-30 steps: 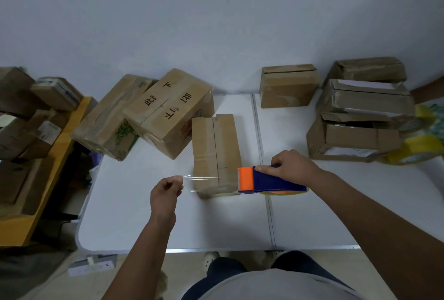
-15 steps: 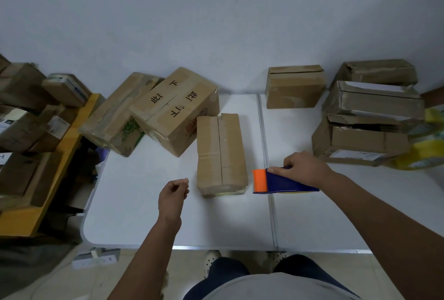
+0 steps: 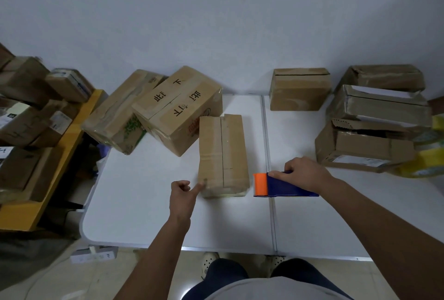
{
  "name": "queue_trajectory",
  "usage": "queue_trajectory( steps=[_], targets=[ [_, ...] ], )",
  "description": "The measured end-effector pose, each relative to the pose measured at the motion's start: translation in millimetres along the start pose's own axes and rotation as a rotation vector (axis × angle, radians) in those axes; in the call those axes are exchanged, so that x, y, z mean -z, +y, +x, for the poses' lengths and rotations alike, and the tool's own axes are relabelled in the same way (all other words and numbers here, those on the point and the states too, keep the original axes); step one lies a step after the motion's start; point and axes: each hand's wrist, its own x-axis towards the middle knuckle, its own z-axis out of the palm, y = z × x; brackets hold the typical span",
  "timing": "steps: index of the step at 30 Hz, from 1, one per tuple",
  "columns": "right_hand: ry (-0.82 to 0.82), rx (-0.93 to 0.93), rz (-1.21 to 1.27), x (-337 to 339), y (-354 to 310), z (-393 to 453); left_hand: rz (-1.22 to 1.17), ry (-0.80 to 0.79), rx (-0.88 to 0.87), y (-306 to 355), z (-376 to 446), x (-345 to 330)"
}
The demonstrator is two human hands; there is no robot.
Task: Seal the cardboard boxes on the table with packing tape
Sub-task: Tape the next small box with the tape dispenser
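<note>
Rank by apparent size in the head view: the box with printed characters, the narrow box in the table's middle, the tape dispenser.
1. Box with printed characters, largest.
2. Narrow box.
3. Tape dispenser, smallest, though nearest the camera and partly hidden under the right hand.

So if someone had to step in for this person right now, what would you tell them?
Left hand: index finger pressing the near left corner of the narrow box at the table's middle, other fingers curled.
Right hand: gripping the blue-and-orange tape dispenser, set on the table right of that box.
Done: tape bands seem to cross this box.
Left: its centre seam looks untaped. The boxes at right have loose flaps; one at the back also waits.
</note>
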Motion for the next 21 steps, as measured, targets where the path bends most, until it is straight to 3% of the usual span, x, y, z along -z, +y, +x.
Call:
queue_trajectory(
  steps=[12,21],
  targets=[
    [-0.039,-0.015,-0.016,-17,-11,2,0.062,0.028,-0.049,0,16,7],
    [-0.051,-0.064,0.005,-29,-22,0,0.106,-0.042,-0.025,7,36,17]
  ],
)
